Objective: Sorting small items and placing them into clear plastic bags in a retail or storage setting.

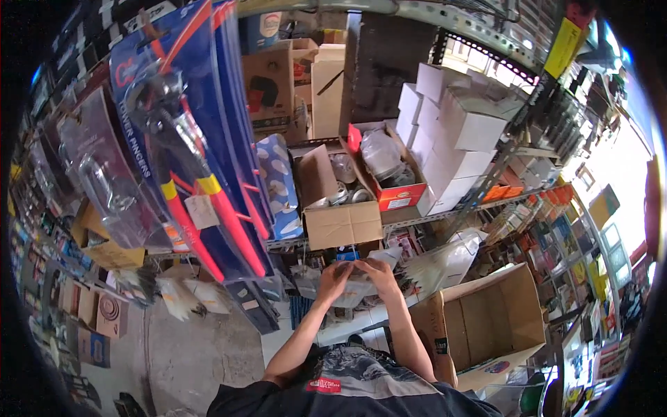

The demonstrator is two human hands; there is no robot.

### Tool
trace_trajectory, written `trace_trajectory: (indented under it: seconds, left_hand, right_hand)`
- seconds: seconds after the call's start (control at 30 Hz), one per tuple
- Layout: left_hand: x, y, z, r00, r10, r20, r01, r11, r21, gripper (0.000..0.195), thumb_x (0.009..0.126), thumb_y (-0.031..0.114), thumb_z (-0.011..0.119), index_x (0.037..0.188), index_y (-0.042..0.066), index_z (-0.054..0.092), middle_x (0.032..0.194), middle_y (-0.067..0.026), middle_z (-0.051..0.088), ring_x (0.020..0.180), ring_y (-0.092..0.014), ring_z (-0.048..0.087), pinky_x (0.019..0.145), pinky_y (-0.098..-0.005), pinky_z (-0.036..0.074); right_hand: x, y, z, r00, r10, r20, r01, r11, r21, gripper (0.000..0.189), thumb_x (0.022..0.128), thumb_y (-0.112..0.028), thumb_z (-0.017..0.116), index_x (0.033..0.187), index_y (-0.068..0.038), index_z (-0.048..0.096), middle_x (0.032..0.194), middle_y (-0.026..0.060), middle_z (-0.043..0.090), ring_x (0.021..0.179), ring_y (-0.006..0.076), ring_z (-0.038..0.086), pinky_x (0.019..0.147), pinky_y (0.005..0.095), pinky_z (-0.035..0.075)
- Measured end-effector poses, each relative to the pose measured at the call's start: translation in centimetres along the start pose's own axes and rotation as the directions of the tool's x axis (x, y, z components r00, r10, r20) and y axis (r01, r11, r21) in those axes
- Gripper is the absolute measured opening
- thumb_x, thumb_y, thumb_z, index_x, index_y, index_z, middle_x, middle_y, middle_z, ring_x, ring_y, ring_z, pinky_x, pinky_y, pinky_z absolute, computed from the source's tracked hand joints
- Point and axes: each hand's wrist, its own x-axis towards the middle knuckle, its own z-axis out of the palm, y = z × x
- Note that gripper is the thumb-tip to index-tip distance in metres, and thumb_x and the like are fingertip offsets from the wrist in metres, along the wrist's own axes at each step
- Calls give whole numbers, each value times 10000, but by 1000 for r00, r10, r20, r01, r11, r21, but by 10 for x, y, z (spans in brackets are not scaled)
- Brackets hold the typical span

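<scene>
My left hand [333, 281] and my right hand [379, 276] meet in front of the shelf, fingertips nearly touching. Between them they pinch the top of a clear plastic bag [350, 298], which hangs just below the shelf's front edge. What the bag contains is too blurred to tell. Right above my hands sits an open cardboard box [343, 225] with bagged metal parts in it. Beside that box, a red carton [403, 197] holds items wrapped in clear plastic. More white plastic packets [443, 266] hang to the right of my right hand.
Carded pincers [203, 182] with red handles hang large at the left, close to the camera. White boxes [458, 130] are stacked on the shelf at right. A large open carton [484, 323] stands beside my right arm. Concrete floor [203, 354] shows at lower left.
</scene>
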Motion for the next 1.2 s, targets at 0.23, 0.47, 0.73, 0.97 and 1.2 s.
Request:
trace_trajectory:
  seconds: [0.23,0.47,0.73,0.97,1.2]
  left_hand:
    - [-14,11,7,997,42,-66,-40,999,20,254,890,230,614,1000,8,669,858,-46,679,779,-80,583,694,-247,457]
    - [-19,50,6,988,-44,-148,42,999,-15,267,864,235,651,987,1,686,867,-53,692,826,-75,583,722,-238,454]
    - [-19,63,17,984,134,-122,-141,989,-53,218,877,196,642,915,-17,673,795,-9,664,731,-45,556,638,-214,434]
    - [-26,50,46,997,-29,74,34,997,-73,265,895,211,620,973,-41,648,852,-52,671,755,-58,574,644,-223,465]
    - [-3,5,79,983,26,182,-26,1000,-1,297,905,261,599,1004,-19,589,842,-91,659,753,-109,598,654,-267,473]
  right_hand:
    - [-5,-2,-7,997,-66,30,64,997,46,257,795,-121,703,996,36,667,914,58,676,841,107,595,754,233,440]
    - [3,-5,-7,981,-182,60,185,982,-43,200,805,-124,701,940,23,684,877,42,665,828,95,581,767,244,450]
    - [-24,-28,-20,979,-189,75,183,980,81,240,825,-144,701,984,26,641,896,60,661,823,99,587,737,241,464]
    - [-33,16,-67,993,-111,-39,114,990,84,217,857,-146,658,993,22,636,877,40,650,810,81,567,730,227,437]
    - [-6,44,-99,945,-124,-303,191,960,202,199,864,-174,656,926,14,639,817,7,632,721,64,541,645,225,429]
